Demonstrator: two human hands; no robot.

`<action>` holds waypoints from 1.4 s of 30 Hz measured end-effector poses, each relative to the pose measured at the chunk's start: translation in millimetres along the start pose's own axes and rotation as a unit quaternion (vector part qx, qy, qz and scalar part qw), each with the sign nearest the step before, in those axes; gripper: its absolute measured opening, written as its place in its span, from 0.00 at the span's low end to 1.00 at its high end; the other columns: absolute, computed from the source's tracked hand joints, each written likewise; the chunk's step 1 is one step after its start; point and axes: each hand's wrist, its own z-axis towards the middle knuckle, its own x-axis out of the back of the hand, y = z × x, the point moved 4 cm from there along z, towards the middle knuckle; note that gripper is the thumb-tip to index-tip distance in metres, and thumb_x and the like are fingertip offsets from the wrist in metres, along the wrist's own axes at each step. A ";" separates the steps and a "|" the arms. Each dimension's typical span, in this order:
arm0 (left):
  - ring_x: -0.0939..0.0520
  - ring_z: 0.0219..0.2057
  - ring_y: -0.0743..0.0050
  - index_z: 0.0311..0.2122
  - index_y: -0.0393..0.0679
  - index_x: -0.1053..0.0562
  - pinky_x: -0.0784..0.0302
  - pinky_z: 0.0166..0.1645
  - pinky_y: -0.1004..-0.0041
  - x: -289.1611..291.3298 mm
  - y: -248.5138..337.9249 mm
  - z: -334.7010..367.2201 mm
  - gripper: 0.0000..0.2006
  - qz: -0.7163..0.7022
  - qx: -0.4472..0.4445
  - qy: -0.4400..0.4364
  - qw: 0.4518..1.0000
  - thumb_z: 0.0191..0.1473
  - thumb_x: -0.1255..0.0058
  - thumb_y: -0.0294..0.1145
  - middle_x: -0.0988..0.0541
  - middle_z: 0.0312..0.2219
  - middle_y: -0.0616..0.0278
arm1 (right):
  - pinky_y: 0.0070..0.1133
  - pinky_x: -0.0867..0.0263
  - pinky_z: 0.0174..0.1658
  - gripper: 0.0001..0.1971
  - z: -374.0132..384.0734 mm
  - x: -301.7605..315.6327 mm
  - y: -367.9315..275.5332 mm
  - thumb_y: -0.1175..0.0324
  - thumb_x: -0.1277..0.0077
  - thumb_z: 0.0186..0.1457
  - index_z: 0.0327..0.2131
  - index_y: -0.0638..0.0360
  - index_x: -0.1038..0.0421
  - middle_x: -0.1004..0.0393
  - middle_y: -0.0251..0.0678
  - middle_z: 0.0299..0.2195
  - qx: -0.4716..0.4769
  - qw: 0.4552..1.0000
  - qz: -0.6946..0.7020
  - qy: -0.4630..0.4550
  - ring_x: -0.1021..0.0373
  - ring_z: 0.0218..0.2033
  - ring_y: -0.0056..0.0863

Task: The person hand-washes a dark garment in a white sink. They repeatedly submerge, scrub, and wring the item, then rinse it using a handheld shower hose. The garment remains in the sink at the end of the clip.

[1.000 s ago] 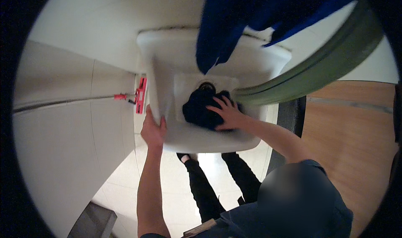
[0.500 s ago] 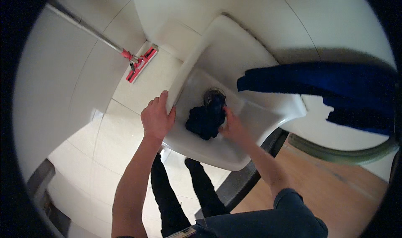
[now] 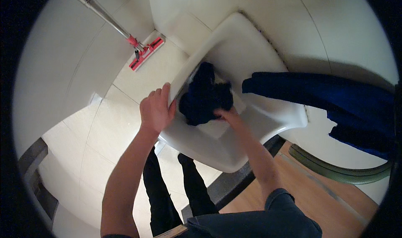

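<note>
Since half a second ago the whole scene has swung round: the white sink (image 3: 251,125) now runs from ten o'clock up top to four o'clock below, and the red-headed mop (image 3: 145,53) has slid toward the upper middle. Both hands have kept their places. The left hand (image 3: 155,110) lies flat over the sink's rim at nine o'clock of the basin, fingers spread and loose, gripping nothing but the smooth glazed edge. The right hand (image 3: 224,113) is down in the basin, its grip closed into the dark cloth (image 3: 204,96), a crumpled, soft, near-black bundle lying in the middle of the bowl, toward the left hand's side. At three o'clock of the sink a blue towel (image 3: 331,99) drapes over the far rim in thick folds, crowding that side of the basin and hanging well out to the right. The mop's metal handle slants away to eleven o'clock across pale, glossy floor tiles (image 3: 96,125). Below, at five o'clock, a curved green rim (image 3: 335,171) edges a strip of wooden floor (image 3: 326,204). The person's dark trouser legs (image 3: 167,196) stand under the sink.
</note>
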 end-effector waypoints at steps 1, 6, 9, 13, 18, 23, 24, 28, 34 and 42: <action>0.23 0.28 0.59 0.47 0.42 0.36 0.28 0.28 0.64 -0.2 1.9 -0.5 0.25 -0.004 0.002 0.002 1.000 0.42 0.45 0.36 0.27 0.25 0.57 | 0.33 0.47 0.57 0.48 -12.4 16.3 9.4 0.49 0.39 0.37 0.58 0.62 0.49 0.41 0.45 0.54 0.001 0.996 -0.045 -0.071 0.43 0.54 0.43; 0.22 0.30 0.56 0.47 0.42 0.34 0.26 0.31 0.61 -2.9 0.9 -1.4 0.25 -0.006 0.043 -0.028 0.999 0.42 0.45 0.37 0.24 0.28 0.55 | 0.38 0.47 0.56 0.44 2.2 -50.1 -24.2 0.45 0.41 0.37 0.57 0.50 0.46 0.41 0.44 0.54 0.240 0.866 -0.425 0.106 0.44 0.54 0.45; 0.22 0.30 0.57 0.47 0.43 0.34 0.26 0.32 0.61 -2.4 8.8 6.9 0.24 -0.025 0.034 -0.012 0.999 0.42 0.45 0.36 0.24 0.28 0.55 | 0.39 0.43 0.52 0.36 45.2 -63.2 -41.4 0.44 0.45 0.42 0.52 0.51 0.40 0.38 0.46 0.51 0.252 0.779 -0.552 0.160 0.41 0.52 0.48; 0.22 0.31 0.56 0.47 0.43 0.34 0.26 0.32 0.62 0.7 15.9 15.3 0.24 -0.028 0.016 0.001 0.999 0.42 0.45 0.36 0.24 0.28 0.55 | 0.35 0.38 0.49 0.36 89.9 5.5 -45.0 0.41 0.45 0.40 0.48 0.57 0.34 0.32 0.49 0.46 0.049 0.938 -0.324 0.117 0.35 0.46 0.47; 0.23 0.29 0.60 0.44 0.43 0.34 0.27 0.29 0.64 1.4 -1.6 -2.7 0.22 0.012 0.023 -0.008 1.000 0.42 0.45 0.36 0.26 0.27 0.57 | 0.43 0.46 0.52 0.31 -45.4 -17.9 -23.1 0.44 0.44 0.41 0.45 0.56 0.32 0.36 0.49 0.50 0.173 0.769 -0.614 -0.028 0.43 0.53 0.50; 0.23 0.28 0.58 0.45 0.42 0.34 0.27 0.30 0.63 0.8 5.1 11.2 0.23 0.001 0.020 -0.008 1.000 0.42 0.45 0.36 0.25 0.27 0.56 | 0.50 0.49 0.53 0.33 -24.1 -77.6 -15.3 0.47 0.43 0.39 0.49 0.49 0.36 0.42 0.47 0.53 0.252 0.819 -0.504 0.109 0.48 0.55 0.51; 0.22 0.29 0.57 0.45 0.42 0.34 0.27 0.30 0.62 0.6 8.2 12.0 0.23 -0.006 0.021 -0.007 1.000 0.42 0.45 0.36 0.25 0.27 0.55 | 0.51 0.48 0.52 0.32 -6.0 -91.2 -8.8 0.47 0.43 0.40 0.50 0.47 0.37 0.43 0.47 0.54 0.221 0.793 -0.555 0.117 0.48 0.55 0.51; 0.22 0.28 0.55 0.46 0.41 0.33 0.26 0.31 0.62 -1.9 21.1 7.6 0.24 -0.011 0.014 -0.016 1.000 0.42 0.45 0.36 0.24 0.27 0.54 | 0.38 0.39 0.48 0.28 77.4 -43.0 -51.5 0.49 0.46 0.45 0.46 0.56 0.34 0.29 0.46 0.42 0.168 0.903 -0.317 0.235 0.33 0.46 0.44; 0.23 0.28 0.60 0.45 0.41 0.35 0.27 0.28 0.64 0.3 1.2 -0.6 0.23 0.012 0.003 -0.003 1.000 0.42 0.45 0.37 0.26 0.26 0.57 | 0.37 0.41 0.51 0.33 -20.0 4.5 -22.0 0.48 0.45 0.42 0.51 0.51 0.38 0.36 0.44 0.50 0.217 0.882 -0.418 -0.008 0.39 0.50 0.47; 0.22 0.29 0.56 0.47 0.42 0.34 0.27 0.30 0.61 -1.3 12.5 10.3 0.24 -0.022 0.008 -0.001 1.000 0.42 0.45 0.37 0.25 0.26 0.54 | 0.53 0.49 0.51 0.30 25.8 -61.2 -11.1 0.44 0.52 0.47 0.46 0.59 0.34 0.34 0.49 0.47 0.215 0.774 -0.585 0.112 0.36 0.46 0.45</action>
